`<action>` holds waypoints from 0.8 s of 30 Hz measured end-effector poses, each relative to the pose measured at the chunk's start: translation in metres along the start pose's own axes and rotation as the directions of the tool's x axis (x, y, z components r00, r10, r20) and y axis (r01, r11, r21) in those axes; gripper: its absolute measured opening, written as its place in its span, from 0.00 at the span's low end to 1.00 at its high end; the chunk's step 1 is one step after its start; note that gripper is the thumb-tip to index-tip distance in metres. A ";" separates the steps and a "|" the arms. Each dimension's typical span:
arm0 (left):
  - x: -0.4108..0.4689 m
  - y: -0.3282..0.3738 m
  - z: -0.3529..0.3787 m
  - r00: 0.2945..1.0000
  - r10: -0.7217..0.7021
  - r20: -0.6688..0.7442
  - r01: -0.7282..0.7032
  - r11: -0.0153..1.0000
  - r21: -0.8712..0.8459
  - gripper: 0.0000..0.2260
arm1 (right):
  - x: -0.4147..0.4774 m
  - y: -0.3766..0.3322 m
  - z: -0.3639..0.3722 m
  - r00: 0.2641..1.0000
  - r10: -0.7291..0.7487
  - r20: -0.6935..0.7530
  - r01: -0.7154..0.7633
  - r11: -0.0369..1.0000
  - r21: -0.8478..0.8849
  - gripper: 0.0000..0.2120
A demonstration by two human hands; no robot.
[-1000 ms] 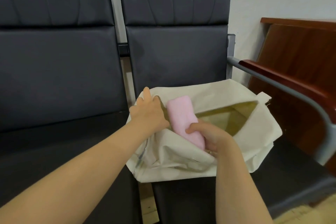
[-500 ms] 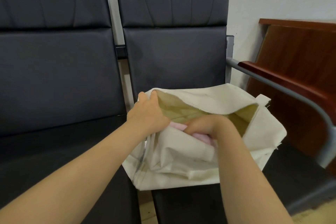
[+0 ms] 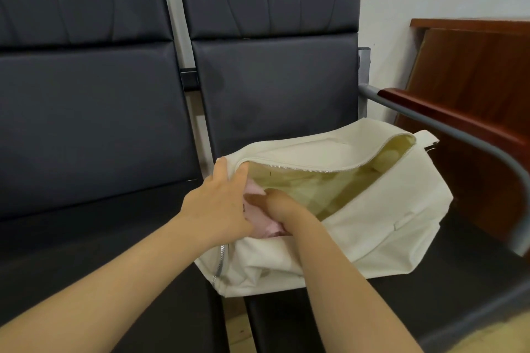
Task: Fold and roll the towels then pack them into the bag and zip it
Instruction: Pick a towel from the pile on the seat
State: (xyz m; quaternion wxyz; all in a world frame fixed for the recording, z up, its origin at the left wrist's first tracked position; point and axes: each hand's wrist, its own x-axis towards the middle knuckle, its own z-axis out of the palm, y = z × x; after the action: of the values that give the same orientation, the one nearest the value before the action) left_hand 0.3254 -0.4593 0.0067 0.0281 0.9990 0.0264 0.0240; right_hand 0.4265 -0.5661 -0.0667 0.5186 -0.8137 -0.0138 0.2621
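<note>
Cream bag (image 3: 372, 226) with silver zip (image 3: 312, 170), pink towel (image 3: 259, 219), black seats (image 3: 94, 123), reddish-brown wooden desk (image 3: 473, 89)

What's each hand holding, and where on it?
Left hand grips the cream bag by the rim at the opening's left end; right hand grips the pink towel from above, inside the bag.
</note>
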 end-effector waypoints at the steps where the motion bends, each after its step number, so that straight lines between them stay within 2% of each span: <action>1: 0.000 0.000 0.000 1.000 -0.001 0.002 0.001 1.000 0.009 0.40 | -0.002 -0.001 0.003 1.000 -0.015 -0.005 0.015 1.000 0.006 0.27; 5: -0.001 0.003 0.000 1.000 0.006 0.027 -0.006 1.000 0.005 0.41 | -0.011 -0.003 0.008 0.997 -0.061 0.050 0.071 0.971 -0.228 0.22; 7: 0.000 0.003 0.001 1.000 0.021 0.006 -0.021 0.999 0.025 0.40 | -0.011 -0.002 0.009 0.990 -0.119 0.071 0.127 0.985 -0.113 0.20; 9: 0.000 0.002 0.001 1.000 0.023 0.004 -0.023 0.999 0.028 0.41 | -0.014 -0.001 0.012 0.988 -0.099 0.118 0.099 0.995 0.011 0.19; 10: 0.000 0.001 0.001 1.000 0.020 0.015 -0.021 0.999 0.028 0.42 | -0.016 -0.001 0.015 0.984 -0.065 0.166 0.074 0.996 -0.047 0.19; 11: 0.000 0.002 0.001 1.000 0.018 0.024 -0.019 0.999 0.030 0.44 | -0.016 -0.003 0.017 0.981 -0.042 0.189 0.078 0.978 -0.192 0.19; 13: -0.001 0.001 0.003 1.000 0.019 0.024 -0.020 0.999 0.045 0.46 | -0.021 -0.014 0.020 0.985 -0.061 0.159 0.135 0.853 -0.504 0.17; 15: 0.000 -0.001 0.003 1.000 0.026 0.010 -0.026 0.998 0.055 0.45 | -0.021 -0.030 0.021 0.976 -0.209 0.058 0.184 0.659 -0.730 0.15; 17: 0.002 -0.004 0.001 1.000 0.022 -0.005 -0.021 0.999 0.050 0.42 | -0.009 -0.029 0.023 0.896 -0.445 -0.015 0.237 0.507 -0.829 0.22; 18: 0.003 -0.004 0.001 1.000 0.019 -0.010 -0.019 0.999 0.051 0.42 | -0.003 -0.025 0.025 0.886 -0.459 0.064 0.288 0.439 -0.851 0.27; 19: 0.003 -0.005 0.002 1.000 0.019 -0.015 -0.018 0.998 0.054 0.41 | -0.002 -0.018 0.028 0.907 -0.385 0.172 0.340 0.426 -0.838 0.32; 21: 0.004 -0.004 0.006 0.999 0.029 -0.023 -0.028 0.998 0.059 0.39 | 0.000 -0.001 0.030 0.937 -0.188 0.295 0.350 0.504 -0.790 0.35; 22: 0.005 -0.003 0.008 0.999 0.039 -0.024 -0.037 0.997 0.061 0.37 | -0.002 0.002 0.028 0.934 -0.192 0.301 0.358 0.514 -0.780 0.35; 24: 0.007 -0.003 0.012 0.998 0.060 -0.020 -0.059 0.997 0.049 0.37 | -0.015 -0.007 0.021 0.912 -0.310 0.267 0.397 0.515 -0.760 0.31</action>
State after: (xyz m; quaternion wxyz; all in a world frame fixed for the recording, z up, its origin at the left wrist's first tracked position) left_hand 0.3328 -0.4566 -0.0048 0.0027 0.9994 -0.0025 0.0349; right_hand 0.4056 -0.5498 -0.0612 0.1383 -0.9241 -0.3204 0.1555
